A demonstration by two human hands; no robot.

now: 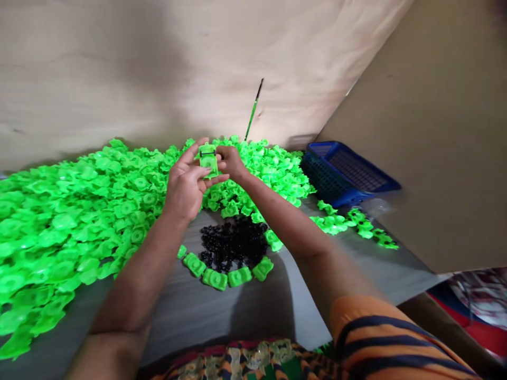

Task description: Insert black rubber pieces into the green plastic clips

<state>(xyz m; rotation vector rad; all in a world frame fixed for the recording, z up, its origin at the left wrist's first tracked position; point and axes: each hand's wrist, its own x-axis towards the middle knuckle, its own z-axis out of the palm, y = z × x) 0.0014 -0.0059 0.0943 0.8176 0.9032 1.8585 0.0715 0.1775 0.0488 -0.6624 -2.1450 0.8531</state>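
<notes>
Raised over the table, my left hand (185, 191) grips a bright green plastic toy car body (209, 164) between thumb and fingers, its hollow underside toward me. A dark axle crosses the upper part of the car body. Just right of it is my right hand (233, 161), with fingers curled in; the fingertips are partly hidden, and what they hold cannot be made out. Below both hands lies a heap of small black plastic parts (233, 243). Several green car bodies (215, 278) form a curved row around the near side of that heap.
A large pile of green car bodies (99, 206) spreads across the left and back of the grey table (190, 322). At back right stands a blue basket (336, 174). Green pieces with black parts (362, 224) lie before it. A thin green-and-black stick (253, 111) rises from the pile.
</notes>
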